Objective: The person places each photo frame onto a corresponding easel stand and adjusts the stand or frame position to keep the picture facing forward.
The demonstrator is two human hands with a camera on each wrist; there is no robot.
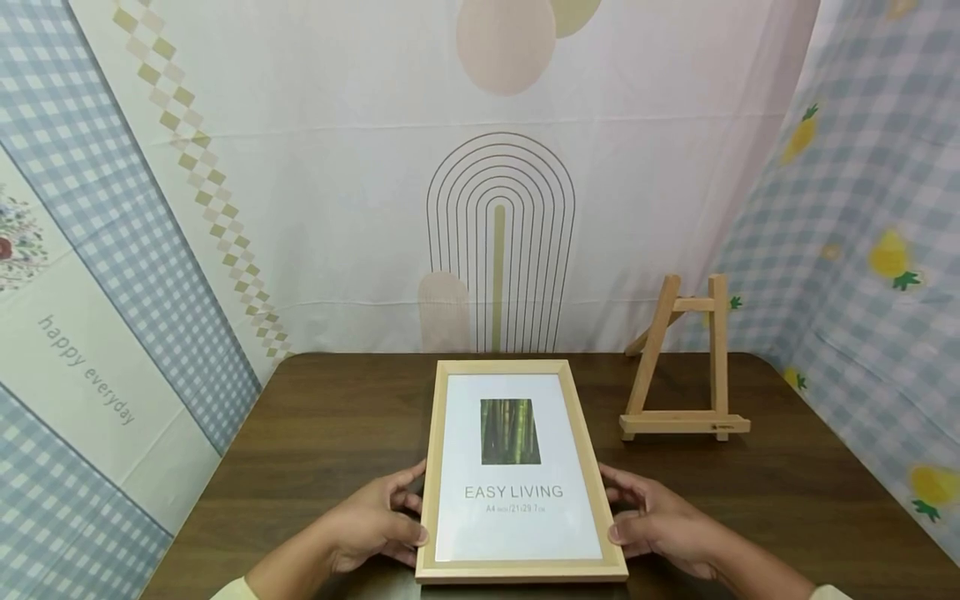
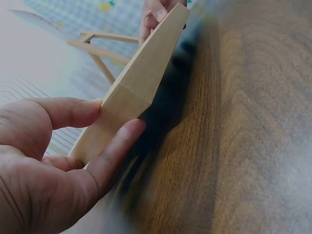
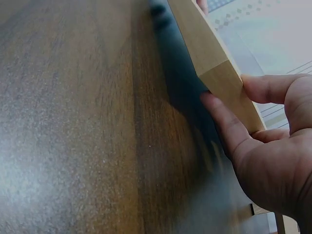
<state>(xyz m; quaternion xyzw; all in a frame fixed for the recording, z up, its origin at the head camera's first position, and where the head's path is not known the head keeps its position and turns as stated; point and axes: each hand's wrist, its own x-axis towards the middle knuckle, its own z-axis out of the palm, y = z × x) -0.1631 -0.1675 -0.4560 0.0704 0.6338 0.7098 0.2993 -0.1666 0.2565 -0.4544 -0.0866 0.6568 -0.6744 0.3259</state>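
A light wood picture frame [image 1: 517,533] faces up at the middle front of the table, its white insert printed with a bamboo photo and "EASY LIVING". My left hand [image 1: 378,517] grips its left side near the front corner, thumb on the top edge. On the opposite side, my right hand [image 1: 660,521] holds the frame the same way. In the left wrist view, a finger of the left hand [image 2: 63,161] reaches under the frame's lower edge, close over the tabletop. The right wrist view shows the right hand [image 3: 273,151] with its thumb on the face edge and a finger below.
A small wooden easel [image 1: 693,358] stands at the back right of the dark wood table [image 1: 337,425]. A patterned white cloth [image 1: 337,208] hangs behind the table, with checked cloths on both sides.
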